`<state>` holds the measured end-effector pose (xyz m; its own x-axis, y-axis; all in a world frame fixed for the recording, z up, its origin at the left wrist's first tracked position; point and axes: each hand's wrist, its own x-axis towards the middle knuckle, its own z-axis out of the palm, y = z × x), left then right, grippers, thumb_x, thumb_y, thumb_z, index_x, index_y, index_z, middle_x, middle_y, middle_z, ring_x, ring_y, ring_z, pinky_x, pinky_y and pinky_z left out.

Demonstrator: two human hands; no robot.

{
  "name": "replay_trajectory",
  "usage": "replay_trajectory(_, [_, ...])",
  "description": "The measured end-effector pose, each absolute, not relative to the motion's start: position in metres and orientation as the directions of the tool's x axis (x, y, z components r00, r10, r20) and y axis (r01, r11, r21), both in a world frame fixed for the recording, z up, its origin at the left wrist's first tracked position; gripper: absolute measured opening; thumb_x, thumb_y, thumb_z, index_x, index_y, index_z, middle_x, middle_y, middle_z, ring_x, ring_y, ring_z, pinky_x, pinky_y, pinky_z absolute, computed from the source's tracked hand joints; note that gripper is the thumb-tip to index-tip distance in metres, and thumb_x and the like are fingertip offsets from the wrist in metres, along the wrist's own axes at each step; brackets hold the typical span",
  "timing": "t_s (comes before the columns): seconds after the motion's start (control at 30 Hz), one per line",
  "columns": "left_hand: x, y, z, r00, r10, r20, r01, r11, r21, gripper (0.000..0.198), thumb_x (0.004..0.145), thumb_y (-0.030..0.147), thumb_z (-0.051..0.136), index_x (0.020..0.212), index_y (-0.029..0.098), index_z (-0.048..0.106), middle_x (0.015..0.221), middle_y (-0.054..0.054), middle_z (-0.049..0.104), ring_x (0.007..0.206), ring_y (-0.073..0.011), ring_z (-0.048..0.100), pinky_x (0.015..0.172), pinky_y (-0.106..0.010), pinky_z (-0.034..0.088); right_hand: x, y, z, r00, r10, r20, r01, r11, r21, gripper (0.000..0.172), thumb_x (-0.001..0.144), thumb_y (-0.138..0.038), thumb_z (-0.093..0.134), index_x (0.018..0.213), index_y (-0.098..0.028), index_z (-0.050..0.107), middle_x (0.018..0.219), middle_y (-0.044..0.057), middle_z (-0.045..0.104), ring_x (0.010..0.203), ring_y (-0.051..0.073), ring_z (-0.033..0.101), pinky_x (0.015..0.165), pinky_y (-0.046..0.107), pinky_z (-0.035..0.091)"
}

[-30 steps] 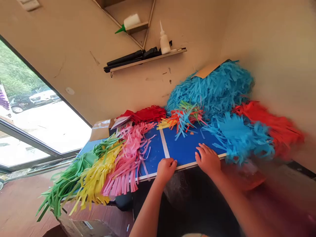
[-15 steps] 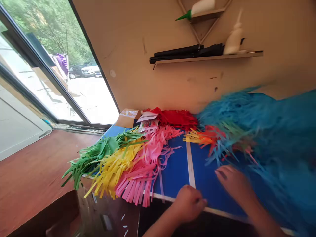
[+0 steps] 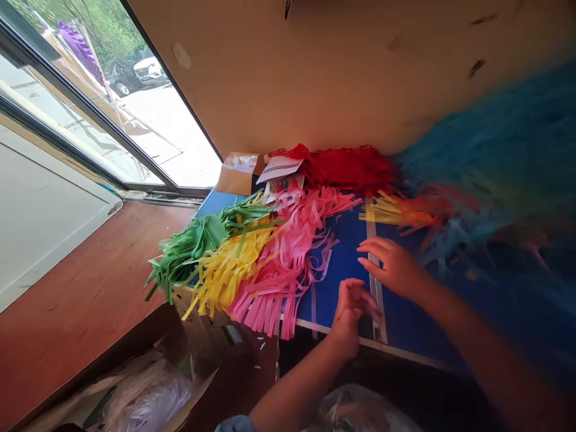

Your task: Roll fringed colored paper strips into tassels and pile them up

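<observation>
My left hand [image 3: 351, 309] hovers at the front edge of the blue table [image 3: 346, 246]. Its fingers are loosely bent and apart, a little blurred, with nothing in them. Just above and to the right, my right hand [image 3: 390, 267] is open over the table, fingers stretched leftward, also holding nothing. Left of both hands lie bunches of fringed strips: pink [image 3: 292, 246], yellow [image 3: 236, 264] and green [image 3: 202, 240]. Beyond the right hand are yellow-orange strips [image 3: 393, 209] and a big blue fringed heap [image 3: 504, 144], smeared by motion.
Red fringe [image 3: 351, 171] lies against the wall, beside white papers [image 3: 281, 169] and a brown paper envelope [image 3: 240, 173]. A cardboard box [image 3: 211, 390] with pale stringy material stands on the floor at lower left. Clear plastic [image 3: 360, 408] shows below the table edge. A glass door is at left.
The view has tilted down and shifted, so the wall shelf is gone from sight. My left hand has uncurled from a fist. My right hand has moved left, closer to it, fingers spread.
</observation>
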<state>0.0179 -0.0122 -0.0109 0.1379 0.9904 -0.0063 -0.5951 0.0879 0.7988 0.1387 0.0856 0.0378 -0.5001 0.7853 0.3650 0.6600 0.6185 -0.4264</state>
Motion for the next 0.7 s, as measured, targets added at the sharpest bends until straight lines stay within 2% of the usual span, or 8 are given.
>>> replay_trajectory(0.1, [0.018, -0.011, -0.009, -0.017, 1.000, 0.014, -0.685, -0.022, 0.729, 0.046, 0.067, 0.039, 0.053, 0.107, 0.023, 0.037, 0.082, 0.001, 0.053, 0.058, -0.0126, 0.052, 0.061, -0.030, 0.042, 0.164, 0.050, 0.020, -0.379, 0.839, 0.390, 0.675, 0.539, -0.504, 0.021, 0.085, -0.034, 0.045, 0.090, -0.022, 0.061, 0.096, 0.006, 0.064, 0.092, 0.019, 0.059, 0.081, 0.035, 0.048])
replay_trajectory(0.2, [0.020, -0.011, -0.006, -0.204, 0.979, -0.026, -0.732, -0.135, 0.667, 0.047, 0.069, 0.039, 0.054, 0.110, 0.027, 0.035, 0.097, -0.001, 0.051, 0.069, -0.0140, 0.055, 0.068, -0.033, 0.044, 0.186, 0.013, 0.000, -0.236, 0.903, 0.360, 0.703, 0.414, -0.578, 0.021, 0.085, -0.036, 0.045, 0.088, -0.024, 0.062, 0.094, 0.004, 0.064, 0.089, 0.018, 0.060, 0.077, 0.033, 0.049])
replay_trajectory(0.27, [0.021, -0.010, -0.005, -0.255, 0.966, -0.040, -0.731, -0.166, 0.662, 0.046, 0.068, 0.037, 0.055, 0.109, 0.028, 0.037, 0.099, -0.001, 0.050, 0.071, -0.0146, 0.055, 0.070, -0.033, 0.044, 0.196, -0.006, -0.011, -0.171, 0.920, 0.353, 0.720, 0.361, -0.593, 0.022, 0.084, -0.039, 0.046, 0.085, -0.024, 0.062, 0.092, 0.004, 0.065, 0.088, 0.019, 0.060, 0.077, 0.033, 0.049])
replay_trajectory(0.37, [0.021, -0.007, -0.003, -0.251, 0.966, -0.058, -0.728, -0.149, 0.669, 0.046, 0.064, 0.034, 0.056, 0.106, 0.027, 0.037, 0.097, -0.002, 0.050, 0.069, -0.0147, 0.056, 0.068, -0.032, 0.043, 0.205, -0.019, -0.018, -0.098, 0.932, 0.350, 0.709, 0.312, -0.632, 0.024, 0.083, -0.041, 0.045, 0.082, -0.023, 0.062, 0.090, 0.005, 0.065, 0.088, 0.020, 0.059, 0.079, 0.035, 0.047])
replay_trajectory(0.53, [0.016, 0.001, 0.001, -0.189, 0.959, -0.211, -0.809, -0.030, 0.588, 0.039, 0.064, 0.029, 0.048, 0.100, 0.024, 0.037, 0.092, -0.002, 0.052, 0.067, -0.0145, 0.056, 0.069, -0.032, 0.042, 0.208, -0.013, -0.013, 0.034, 0.975, 0.220, 0.600, 0.156, -0.785, 0.026, 0.081, -0.043, 0.046, 0.082, -0.023, 0.063, 0.088, 0.005, 0.065, 0.080, 0.019, 0.059, 0.068, 0.031, 0.047])
replay_trajectory(0.7, [0.014, 0.004, 0.002, -0.154, 0.963, -0.220, -0.804, 0.008, 0.594, 0.033, 0.066, 0.027, 0.044, 0.098, 0.023, 0.038, 0.092, -0.004, 0.052, 0.069, -0.0148, 0.056, 0.071, -0.032, 0.041, 0.212, -0.010, -0.016, 0.061, 0.980, 0.187, 0.546, 0.124, -0.828, 0.028, 0.081, -0.046, 0.046, 0.084, -0.023, 0.063, 0.088, 0.004, 0.065, 0.081, 0.019, 0.060, 0.069, 0.032, 0.047])
